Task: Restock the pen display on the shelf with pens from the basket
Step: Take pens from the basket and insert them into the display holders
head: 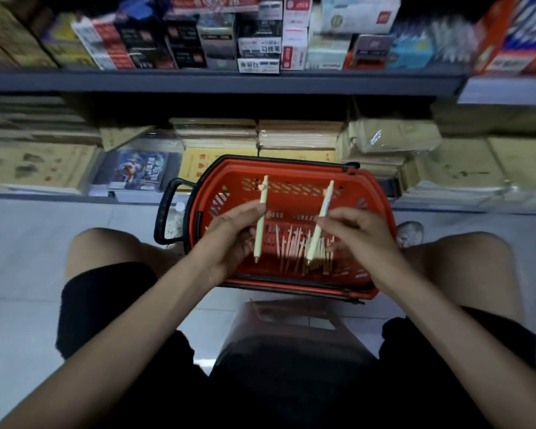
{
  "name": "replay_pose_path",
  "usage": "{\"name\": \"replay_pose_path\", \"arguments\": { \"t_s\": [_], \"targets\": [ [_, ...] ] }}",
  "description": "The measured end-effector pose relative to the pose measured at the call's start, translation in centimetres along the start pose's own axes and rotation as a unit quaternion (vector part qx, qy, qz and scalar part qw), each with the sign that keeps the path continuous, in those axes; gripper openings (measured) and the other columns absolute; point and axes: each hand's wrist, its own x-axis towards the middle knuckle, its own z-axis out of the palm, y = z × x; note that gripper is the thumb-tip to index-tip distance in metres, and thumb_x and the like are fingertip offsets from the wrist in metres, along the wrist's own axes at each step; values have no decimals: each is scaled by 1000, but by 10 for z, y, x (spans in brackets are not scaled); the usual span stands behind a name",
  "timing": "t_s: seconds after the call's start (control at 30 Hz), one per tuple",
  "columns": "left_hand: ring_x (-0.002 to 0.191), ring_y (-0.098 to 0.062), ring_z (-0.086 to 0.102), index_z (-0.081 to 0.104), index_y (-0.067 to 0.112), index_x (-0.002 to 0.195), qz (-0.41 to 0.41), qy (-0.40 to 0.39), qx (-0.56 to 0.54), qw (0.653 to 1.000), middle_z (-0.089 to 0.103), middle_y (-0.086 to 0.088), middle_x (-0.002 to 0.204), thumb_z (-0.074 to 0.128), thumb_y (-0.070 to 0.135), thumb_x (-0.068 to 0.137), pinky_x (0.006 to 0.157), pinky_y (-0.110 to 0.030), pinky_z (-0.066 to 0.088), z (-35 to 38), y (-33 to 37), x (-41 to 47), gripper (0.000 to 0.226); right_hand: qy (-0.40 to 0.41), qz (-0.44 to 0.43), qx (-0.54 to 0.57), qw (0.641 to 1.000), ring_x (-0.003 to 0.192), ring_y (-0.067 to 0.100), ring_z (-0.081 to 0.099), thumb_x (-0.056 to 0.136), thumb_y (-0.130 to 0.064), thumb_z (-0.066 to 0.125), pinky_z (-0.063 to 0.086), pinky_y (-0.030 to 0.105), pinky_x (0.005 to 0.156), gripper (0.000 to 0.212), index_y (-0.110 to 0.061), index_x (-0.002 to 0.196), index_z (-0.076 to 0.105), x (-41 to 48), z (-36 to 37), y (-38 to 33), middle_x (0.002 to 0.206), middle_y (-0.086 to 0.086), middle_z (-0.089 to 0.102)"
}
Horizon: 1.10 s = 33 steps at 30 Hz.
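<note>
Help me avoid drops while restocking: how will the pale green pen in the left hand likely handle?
Probably stiff and light: the left hand holds the pale green pen in a light pinch, and it shows no bend. Its slim round barrel looks apt to roll if laid down.

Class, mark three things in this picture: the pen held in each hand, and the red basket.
Left pen point(263, 195): head view, upper barrel.
Right pen point(328, 196): head view, upper barrel.
Red basket point(294, 176): head view, far inner wall.
</note>
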Motion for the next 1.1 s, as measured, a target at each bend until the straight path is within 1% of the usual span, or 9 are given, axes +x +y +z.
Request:
{"name": "replay_pose_path", "arguments": {
  "t_s": [0.1, 0.2, 0.27, 0.37, 0.47, 0.57, 0.83, 0.97, 1.1],
  "targets": [
    [70, -10, 51, 70, 9, 128, -2, 29, -50, 998, 66, -1, 96, 77, 23, 91, 57, -18, 48, 10, -14, -10, 39, -37, 11, 42, 998, 91, 24, 77, 102, -11, 62, 62, 38, 83, 18, -17, 95, 78, -13, 8, 10, 99, 13, 78],
    [62, -6, 49, 72, 14, 120, 6, 51, -40, 998, 66, 5, 82, 74, 22, 92, 51, -17, 42, 26, -17, -13, 29, -55, -1, 45, 997, 96, 25, 76, 105, -10, 51, 59, 39, 92, 28, -19, 101, 78, -12, 9, 8, 96, 8, 78],
    [61, -6, 48, 72, 11, 124, 8, 51, -30, 998, 67, 7, 78, 75, 23, 92, 56, -20, 39, 34, -18, -12, 35, -57, -9, 48, 997, 93, 24, 75, 107, -9, 45, 59, 39, 90, 36, -24, 103, 78, -6, 11, 6, 91, 6, 75],
    [67, -9, 52, 71, 10, 126, 5, 47, -5, 999, 70, 4, 84, 74, 26, 93, 63, -24, 40, 37, -21, -11, 37, -46, 0, 37, 998, 71, 19, 62, 105, -7, 39, 50, 35, 68, 40, -27, 103, 74, 2, 18, 11, 76, 0, 65],
    [80, -14, 56, 78, 15, 112, 8, 59, 21, 998, 74, -1, 96, 65, 30, 98, 73, -31, 41, 39, -25, -11, 24, -28, 7, 37, 999, 60, 15, 49, 105, -6, 42, 37, 31, 58, 24, -20, 106, 62, 2, 25, 16, 73, 3, 57],
    [85, -15, 61, 82, 21, 94, 0, 71, 31, 997, 73, 1, 90, 54, 28, 103, 83, -35, 42, 43, -28, -10, 30, -29, 6, 39, 999, 62, 13, 51, 108, -15, 50, 40, 25, 58, 7, -16, 104, 56, 1, 30, 20, 77, 3, 57],
    [52, -11, 37, 66, 8, 98, -21, 55, -29, 998, 47, 1, 68, 39, 20, 106, 52, -26, 27, 46, -36, 3, 31, -4, 36, 127, 991, 73, 22, 70, 112, -18, 41, 47, 26, 59, 30, -6, 105, 67, 11, 33, 17, 86, 12, 75],
    [52, -11, 33, 64, 8, 98, -10, 44, -49, 998, 46, 1, 67, 40, 19, 105, 50, -25, 25, 45, -31, 4, 28, -2, 45, 156, 987, 73, 23, 73, 112, -14, 39, 49, 27, 60, 34, -4, 102, 70, 16, 34, 16, 83, 12, 77],
    [59, -12, 43, 65, 7, 107, 10, 37, -43, 998, 52, 0, 73, 43, 22, 106, 56, -27, 32, 41, -26, 3, 26, 15, 46, 127, 991, 85, 22, 77, 109, -17, 49, 55, 29, 76, 27, -6, 104, 73, 17, 35, 16, 94, 9, 79]
  ]
}}
